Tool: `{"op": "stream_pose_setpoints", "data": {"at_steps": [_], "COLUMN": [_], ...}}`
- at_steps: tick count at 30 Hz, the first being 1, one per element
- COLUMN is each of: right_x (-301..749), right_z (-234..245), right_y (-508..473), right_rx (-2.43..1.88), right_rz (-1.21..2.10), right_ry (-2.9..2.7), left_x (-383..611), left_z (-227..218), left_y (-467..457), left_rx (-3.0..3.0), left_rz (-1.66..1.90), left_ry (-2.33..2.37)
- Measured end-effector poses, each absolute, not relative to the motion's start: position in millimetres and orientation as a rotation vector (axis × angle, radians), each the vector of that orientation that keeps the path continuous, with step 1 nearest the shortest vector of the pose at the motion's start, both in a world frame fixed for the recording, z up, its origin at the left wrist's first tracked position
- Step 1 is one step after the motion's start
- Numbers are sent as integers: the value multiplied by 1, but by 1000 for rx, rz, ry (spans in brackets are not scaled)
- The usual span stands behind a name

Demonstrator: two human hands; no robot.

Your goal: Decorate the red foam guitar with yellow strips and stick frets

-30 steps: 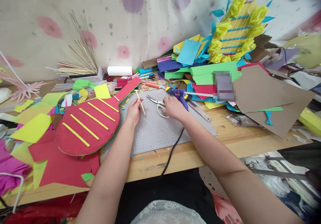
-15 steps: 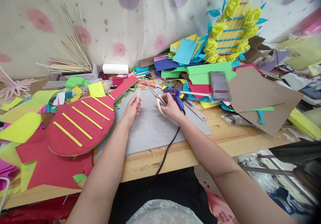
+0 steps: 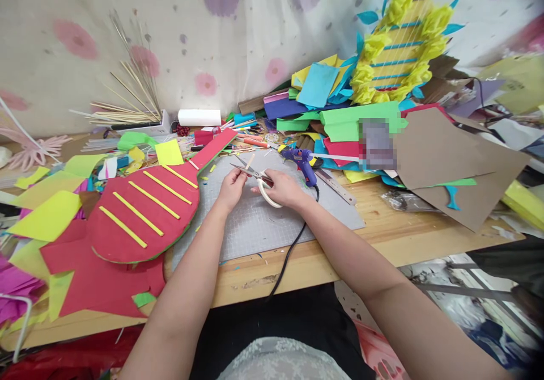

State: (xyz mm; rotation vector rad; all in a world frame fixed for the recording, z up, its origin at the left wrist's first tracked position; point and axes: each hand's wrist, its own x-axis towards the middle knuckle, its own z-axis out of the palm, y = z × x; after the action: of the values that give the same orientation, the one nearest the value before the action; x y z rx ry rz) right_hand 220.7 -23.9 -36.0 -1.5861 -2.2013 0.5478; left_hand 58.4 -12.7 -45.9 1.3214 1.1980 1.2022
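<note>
My left hand (image 3: 232, 189) pinches a small pale yellow strip (image 3: 250, 160), whose tip sticks up above the fingers. In my right hand (image 3: 283, 188) are scissors (image 3: 268, 194) with white handles. Their blades are spread and lie around the strip, close to my left fingertips. Both hands are over a grey cutting mat (image 3: 250, 235). To the left lies a red guitar-shaped cutout (image 3: 140, 212) with several yellow strips (image 3: 155, 187) across it and a green edge. A purple-blue glue gun (image 3: 302, 161) rests beyond my right hand.
A metal ruler (image 3: 335, 186) lies on the mat's right side. The black cord (image 3: 289, 255) runs over the table's front edge. Coloured paper (image 3: 45, 215) and brown card (image 3: 446, 164) flank the mat. A flower-trimmed yellow guitar (image 3: 395, 57) leans at the back right.
My right hand has brought the scissors left and turned them, so the blades now meet the strip in my left hand. The view has shifted slightly.
</note>
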Motion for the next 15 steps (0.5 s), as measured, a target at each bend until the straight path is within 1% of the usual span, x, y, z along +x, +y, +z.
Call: {"op": "stream_pose_setpoints", "data": {"at_steps": [8,15], "right_x": [217,208], "right_z": [-27,-25], "right_y": [-27,-24], "right_rx": [-1666,-1815], "right_rz": [452,394], "right_ry": [-2307,-2283], "left_x": [58,54], "left_z": [-51,-51], "left_y": [-10,-7], "left_rx": [1519,1549], "left_rz": [1168,1184], "left_ry": [1185,1302]}}
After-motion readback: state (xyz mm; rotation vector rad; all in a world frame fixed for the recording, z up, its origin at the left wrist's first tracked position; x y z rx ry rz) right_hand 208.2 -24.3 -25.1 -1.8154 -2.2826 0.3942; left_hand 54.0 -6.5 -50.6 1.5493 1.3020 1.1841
